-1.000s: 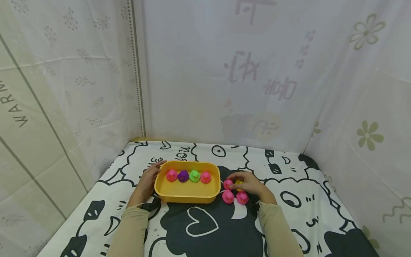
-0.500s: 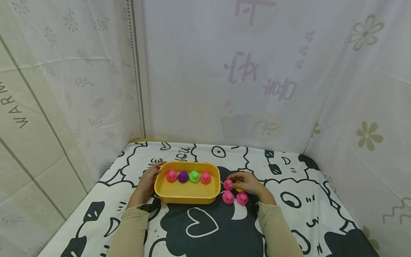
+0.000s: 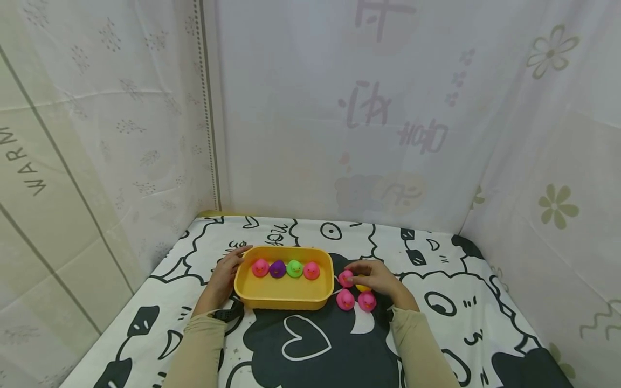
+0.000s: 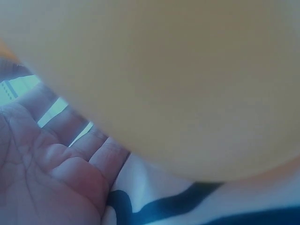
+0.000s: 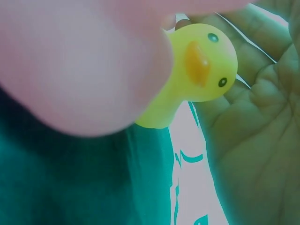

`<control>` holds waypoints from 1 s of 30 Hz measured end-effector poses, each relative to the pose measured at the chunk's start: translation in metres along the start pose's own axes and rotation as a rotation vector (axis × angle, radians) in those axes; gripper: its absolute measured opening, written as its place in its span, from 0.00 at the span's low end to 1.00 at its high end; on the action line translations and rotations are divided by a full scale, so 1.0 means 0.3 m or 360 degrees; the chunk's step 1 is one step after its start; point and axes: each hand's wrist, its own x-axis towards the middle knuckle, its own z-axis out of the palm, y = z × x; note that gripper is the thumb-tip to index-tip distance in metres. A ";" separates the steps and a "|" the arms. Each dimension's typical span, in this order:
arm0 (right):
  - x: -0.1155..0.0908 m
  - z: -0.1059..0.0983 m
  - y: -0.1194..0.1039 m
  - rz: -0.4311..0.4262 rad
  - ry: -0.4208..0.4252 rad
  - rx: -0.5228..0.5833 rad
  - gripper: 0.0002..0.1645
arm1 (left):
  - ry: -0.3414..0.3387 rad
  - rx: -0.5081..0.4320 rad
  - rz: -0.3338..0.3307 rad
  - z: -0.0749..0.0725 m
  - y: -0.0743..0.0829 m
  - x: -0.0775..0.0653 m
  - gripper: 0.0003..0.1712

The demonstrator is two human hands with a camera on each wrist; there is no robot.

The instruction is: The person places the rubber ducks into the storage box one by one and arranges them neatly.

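In the head view my left hand rests against the left end of a yellow tray, its fingertips at the far left corner. The left wrist view shows the palm and fairly straight fingers beside the blurred tray wall. Right of the tray, my right hand pinches a pink rubber duck between thumb and fingers. A yellow rubber duck stands under that palm, partly hidden from above. Two more pink ducks, one front left and one front right, stand nearer the person.
Inside the tray is a row of ducks: a pink duck, a purple duck, a green duck and another pink duck. A black-and-white printed cloth covers the table. Pale curtains hang behind and at both sides.
Both hands, the tray and the ducks keep their places relative to each other. The whole head view has shifted slightly, with everything a little lower in the picture.
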 end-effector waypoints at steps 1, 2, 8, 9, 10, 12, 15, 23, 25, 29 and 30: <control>-0.001 0.000 0.001 -0.0006 0.0001 -0.0003 0.19 | -0.0007 -0.0003 -0.0003 0.001 0.001 -0.002 0.29; 0.000 0.000 0.001 -0.0009 0.0005 -0.0003 0.19 | -0.0009 -0.0003 0.0000 0.001 0.002 -0.004 0.28; 0.007 0.002 0.005 -0.0013 0.0051 0.0012 0.19 | -0.0039 -0.0025 0.0024 0.002 0.010 -0.008 0.29; 0.008 0.002 0.005 -0.0010 0.0061 0.0015 0.19 | -0.0038 -0.0026 0.0023 0.001 0.009 -0.008 0.29; 0.008 0.003 0.006 -0.0004 0.0073 0.0018 0.20 | -0.0034 -0.0025 0.0021 0.000 0.009 -0.008 0.29; 0.009 0.007 0.005 0.0020 0.0109 0.0017 0.20 | -0.0027 -0.0025 0.0013 -0.001 0.008 -0.007 0.29; 0.009 0.011 0.000 0.0042 0.0162 0.0010 0.21 | -0.0018 -0.0012 0.0008 -0.003 0.004 -0.006 0.29; 0.006 0.009 -0.014 -0.0048 0.0292 -0.0028 0.21 | -0.0001 -0.0010 0.0006 0.000 0.001 -0.004 0.28; 0.010 0.011 -0.019 -0.0069 0.0317 -0.0041 0.20 | -0.0002 -0.0010 0.0009 0.000 -0.001 -0.005 0.28; 0.028 0.017 -0.036 -0.0117 0.0320 -0.0062 0.21 | -0.0010 0.0008 0.0024 0.001 -0.004 -0.008 0.29; 0.035 0.019 -0.040 -0.0131 0.0316 -0.0076 0.22 | -0.0001 0.0001 0.0023 0.001 -0.004 -0.007 0.28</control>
